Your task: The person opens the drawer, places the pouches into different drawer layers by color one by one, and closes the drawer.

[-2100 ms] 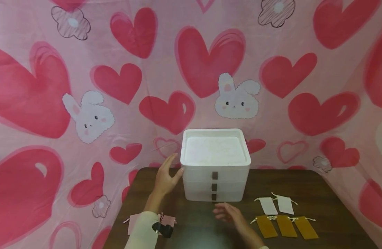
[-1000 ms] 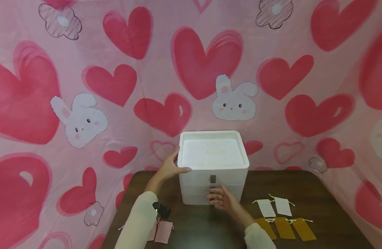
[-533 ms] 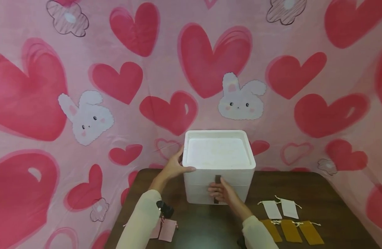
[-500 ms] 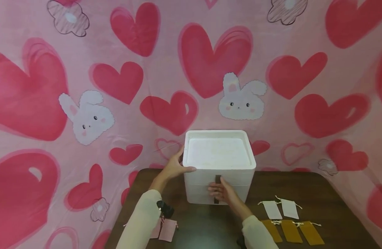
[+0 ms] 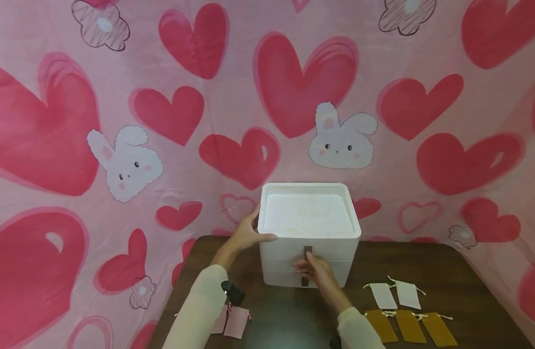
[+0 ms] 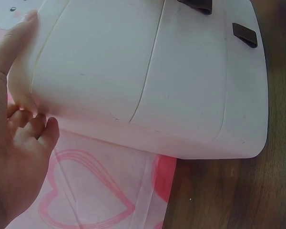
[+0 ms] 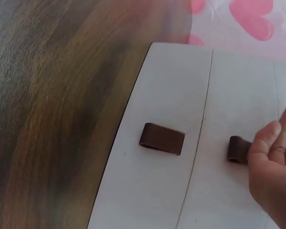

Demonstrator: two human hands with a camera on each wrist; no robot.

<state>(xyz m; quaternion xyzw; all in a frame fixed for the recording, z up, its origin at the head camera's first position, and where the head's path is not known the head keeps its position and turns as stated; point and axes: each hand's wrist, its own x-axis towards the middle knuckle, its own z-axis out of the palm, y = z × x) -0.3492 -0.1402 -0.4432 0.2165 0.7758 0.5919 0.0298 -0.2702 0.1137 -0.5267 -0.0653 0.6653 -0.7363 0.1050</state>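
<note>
At nine o'clock: left hand grips white plastic three-drawer box, likely steadying it; at six: right hand at brown looped tab, pinch unclear.

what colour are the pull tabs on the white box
The pull tabs are dark brown, clearest in the right wrist view.

Box on table, before backdrop

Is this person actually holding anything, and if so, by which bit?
The left hand grips the white drawer box by its upper left edge. The right hand is at the brown pull tabs; whether it pinches one cannot be told.
</note>
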